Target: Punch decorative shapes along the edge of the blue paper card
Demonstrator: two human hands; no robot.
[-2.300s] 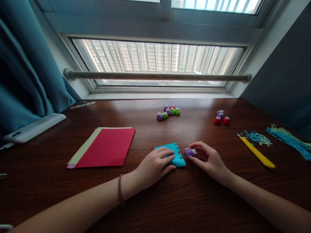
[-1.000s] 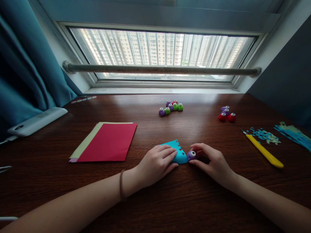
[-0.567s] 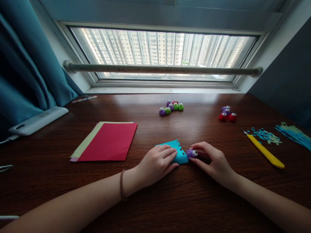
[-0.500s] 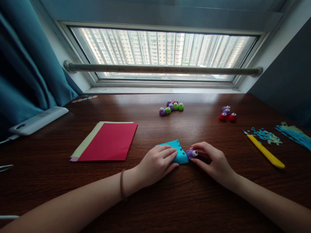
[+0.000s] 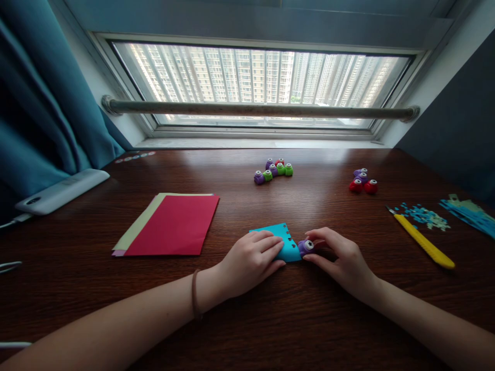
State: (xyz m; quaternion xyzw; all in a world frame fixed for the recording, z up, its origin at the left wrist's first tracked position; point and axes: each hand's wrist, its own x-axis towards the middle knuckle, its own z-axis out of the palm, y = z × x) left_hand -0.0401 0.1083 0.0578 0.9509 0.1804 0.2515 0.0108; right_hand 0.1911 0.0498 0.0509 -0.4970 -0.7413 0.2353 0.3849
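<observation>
A small sheet of blue paper lies on the wooden table, with a row of small shapes punched along its right edge. My left hand rests over its left part, fingers curled and pressed on the sheet; the thumb lies along the near side. Between thumb and fingers of my right hand is a purple craft punch with a white, star-marked top. The punch meets the paper's lower right corner; whether the sheet is inside its slot I cannot tell.
Coloured paper is stacked at left, near a white device with a cable. More craft punches stand at the back, others at right. A yellow craft knife lies by paper bits and paper strips.
The punch in my right hand has tilted, so its star-marked top now faces me more. The paper and my left hand stay almost where they were.
</observation>
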